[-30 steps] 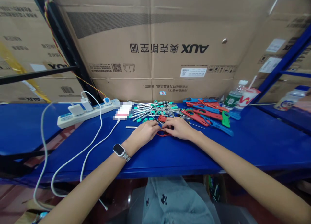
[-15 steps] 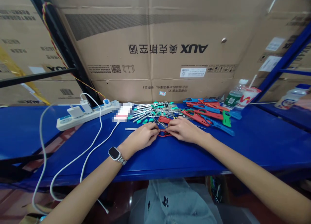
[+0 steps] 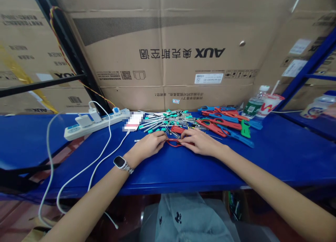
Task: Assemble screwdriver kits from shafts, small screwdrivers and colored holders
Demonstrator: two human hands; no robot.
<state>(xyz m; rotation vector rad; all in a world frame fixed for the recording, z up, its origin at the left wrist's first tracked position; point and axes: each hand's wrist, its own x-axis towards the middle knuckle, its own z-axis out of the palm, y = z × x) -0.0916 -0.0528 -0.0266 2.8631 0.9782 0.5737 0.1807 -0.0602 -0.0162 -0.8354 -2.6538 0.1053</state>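
Note:
Between my two hands lies a red plastic piece [image 3: 174, 144], low over the blue table. My left hand [image 3: 151, 144] pinches its left end, and my right hand [image 3: 197, 141] grips its right end with bent fingers. Just behind them is another red part [image 3: 177, 129]. A pile of thin metal rods with green tips [image 3: 168, 119] spreads beyond my hands. To the right lie several red and blue handle-shaped plastic pieces [image 3: 223, 122] and a green one [image 3: 245, 129].
A white power strip [image 3: 96, 125] with plugs and cables occupies the left of the blue table [image 3: 194, 172]. A blurred-out phone [image 3: 133, 121] lies beside it. A bottle [image 3: 253, 104] and a cup [image 3: 270, 105] stand at the back right, before a large carton [image 3: 183, 32].
My left hand has shifted slightly left, showing more of the red piece between my hands. My right hand has barely moved.

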